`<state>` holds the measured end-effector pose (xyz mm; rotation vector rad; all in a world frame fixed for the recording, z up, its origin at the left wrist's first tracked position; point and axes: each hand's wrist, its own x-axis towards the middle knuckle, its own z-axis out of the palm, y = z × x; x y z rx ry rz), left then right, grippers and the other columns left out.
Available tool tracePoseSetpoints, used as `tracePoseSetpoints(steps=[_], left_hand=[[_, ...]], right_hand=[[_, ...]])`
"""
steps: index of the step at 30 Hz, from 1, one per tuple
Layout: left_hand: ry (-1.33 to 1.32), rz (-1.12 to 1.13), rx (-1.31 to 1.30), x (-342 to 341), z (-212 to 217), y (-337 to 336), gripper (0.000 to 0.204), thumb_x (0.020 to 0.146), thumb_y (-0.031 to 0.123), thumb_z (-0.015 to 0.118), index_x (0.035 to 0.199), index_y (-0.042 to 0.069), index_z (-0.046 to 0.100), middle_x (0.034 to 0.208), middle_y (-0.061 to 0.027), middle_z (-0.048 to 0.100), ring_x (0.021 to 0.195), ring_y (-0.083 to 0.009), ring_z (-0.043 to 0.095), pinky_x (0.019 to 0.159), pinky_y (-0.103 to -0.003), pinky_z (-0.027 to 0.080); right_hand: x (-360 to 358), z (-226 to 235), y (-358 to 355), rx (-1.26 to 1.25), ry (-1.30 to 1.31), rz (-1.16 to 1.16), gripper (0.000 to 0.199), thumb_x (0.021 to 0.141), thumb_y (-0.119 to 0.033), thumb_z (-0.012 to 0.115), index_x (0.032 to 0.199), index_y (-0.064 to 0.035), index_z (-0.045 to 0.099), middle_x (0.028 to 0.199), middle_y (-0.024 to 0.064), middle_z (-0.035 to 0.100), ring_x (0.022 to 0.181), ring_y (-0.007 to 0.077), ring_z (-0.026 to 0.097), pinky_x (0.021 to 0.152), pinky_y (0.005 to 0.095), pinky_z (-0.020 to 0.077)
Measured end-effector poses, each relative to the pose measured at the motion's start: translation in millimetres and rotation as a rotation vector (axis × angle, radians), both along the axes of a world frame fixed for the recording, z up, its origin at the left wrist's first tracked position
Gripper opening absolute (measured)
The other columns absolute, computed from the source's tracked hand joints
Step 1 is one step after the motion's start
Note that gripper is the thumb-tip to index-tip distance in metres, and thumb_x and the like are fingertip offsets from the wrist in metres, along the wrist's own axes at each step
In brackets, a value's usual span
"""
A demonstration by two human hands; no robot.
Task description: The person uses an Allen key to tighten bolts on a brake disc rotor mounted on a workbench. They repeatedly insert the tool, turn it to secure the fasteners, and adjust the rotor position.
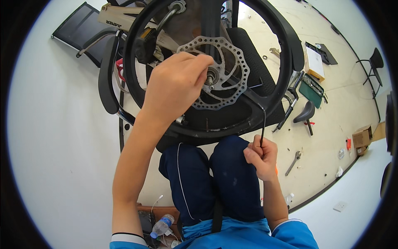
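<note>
Brake disc (241, 71): it sat flat on the hub side of the wheel, in front of me, partly under my left hand.
Handling: I judged it stiff and fairly light, perhaps slick if oily; its rim seemed the best place to take hold, clear of the holes.
Disc surface: bare grey metal, scalloped edge, rows of round holes, curved arms toward the centre.
Left hand (176, 83): its fingers curled over the disc near the axle (209, 79); the tips were hidden, so I could not tell whether they pinched anything.
Right hand (263, 157): it was closed around the hex key (264, 122), a slim, dark, rigid rod whose bent upper end stood by the wheel's rim.
Wheel (286, 54): smooth black rim, broad spokes, scuffed along the near edge; it looked heavy.
Seat (248, 45): black and textured, under the wheel.
Floor (323, 137): pale, with a dark saddle (306, 112) and a metal adjustable wrench (294, 162).
</note>
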<state>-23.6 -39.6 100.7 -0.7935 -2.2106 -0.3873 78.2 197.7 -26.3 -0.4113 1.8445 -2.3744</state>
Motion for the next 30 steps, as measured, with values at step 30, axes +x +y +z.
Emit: tracePoseSetpoints(steps=[30], left_hand=[[-0.229, -0.174, 0.439, -10.6, -17.0, -10.2, 0.035, 0.083, -0.004, 0.071, 0.116, 0.002, 0.064, 0.092, -0.0076, 0.077, 0.088, -0.0177, 0.075, 0.083, -0.027, 0.055]], right_hand=[[-122.5, 97.3, -60.1, 0.465, 0.938, -0.272, 0.013, 0.091, 0.000, 0.067, 0.103, 0.0013, 0.071, 0.087, 0.0113, 0.068, 0.067, 0.0235, 0.065, 0.060, 0.0290, 0.0502]])
